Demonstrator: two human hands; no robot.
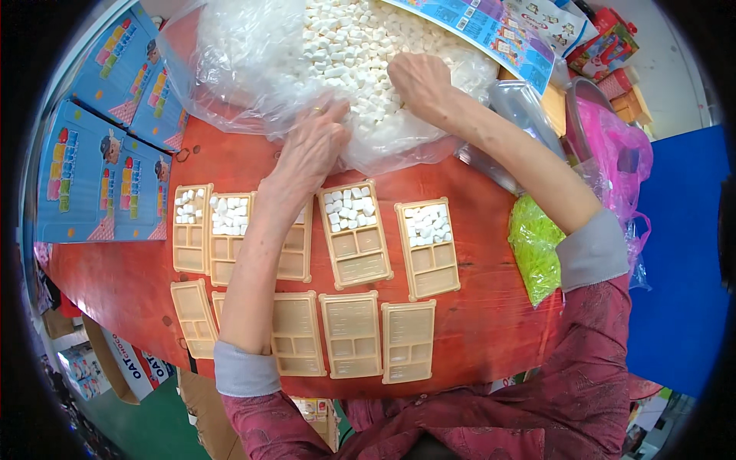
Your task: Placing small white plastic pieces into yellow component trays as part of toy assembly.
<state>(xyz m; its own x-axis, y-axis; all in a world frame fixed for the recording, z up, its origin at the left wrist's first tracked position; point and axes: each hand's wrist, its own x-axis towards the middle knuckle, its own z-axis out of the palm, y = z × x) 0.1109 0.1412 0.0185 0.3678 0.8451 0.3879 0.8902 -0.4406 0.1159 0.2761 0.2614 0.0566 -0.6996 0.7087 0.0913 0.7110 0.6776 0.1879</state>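
A large clear plastic bag (245, 69) lies wide at the far side of the red table, full of small white marshmallows (349, 46). My left hand (316, 142) is at the bag's near edge, fingers bent over the plastic and appearing to grip it. On the marshmallows to the right rests my right hand (420, 83), its fingers curled closed; what is inside them is hidden. Nearer to me stand two rows of beige compartment trays. The far-row trays, such as this one (357, 270), carry marshmallows in their top compartment. The near-row trays (353, 337) show bare compartments. My left forearm covers some trays.
Blue printed boxes (92, 172) stand at the left. A bag of bright green shreds (534, 249), a pink plastic bag (613, 146) and a clear plastic container (529, 107) lie at the right. A blue printed sheet (491, 34) overlaps the bag's far right.
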